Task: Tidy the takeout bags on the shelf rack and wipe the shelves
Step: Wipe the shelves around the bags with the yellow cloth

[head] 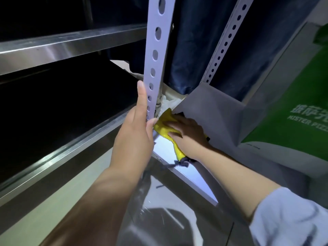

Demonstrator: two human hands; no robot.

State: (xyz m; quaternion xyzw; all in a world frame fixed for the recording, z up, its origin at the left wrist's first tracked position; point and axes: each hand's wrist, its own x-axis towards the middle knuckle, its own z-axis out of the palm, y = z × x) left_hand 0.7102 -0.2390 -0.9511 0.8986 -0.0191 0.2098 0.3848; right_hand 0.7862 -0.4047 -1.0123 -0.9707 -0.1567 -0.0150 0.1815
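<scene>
Steel shelving (53, 48) occupies the left. Left hand (133, 132) clasps the perforated upright post (156, 50), thumb opposing the fingers. Just beside it, the yellow cloth (165, 121) lies at the shelf (186, 173) corner, pressed under the flat, spread right hand (188, 134). Grey-and-green takeout bag (221, 112) stands on the shelf, against that hand.
</scene>
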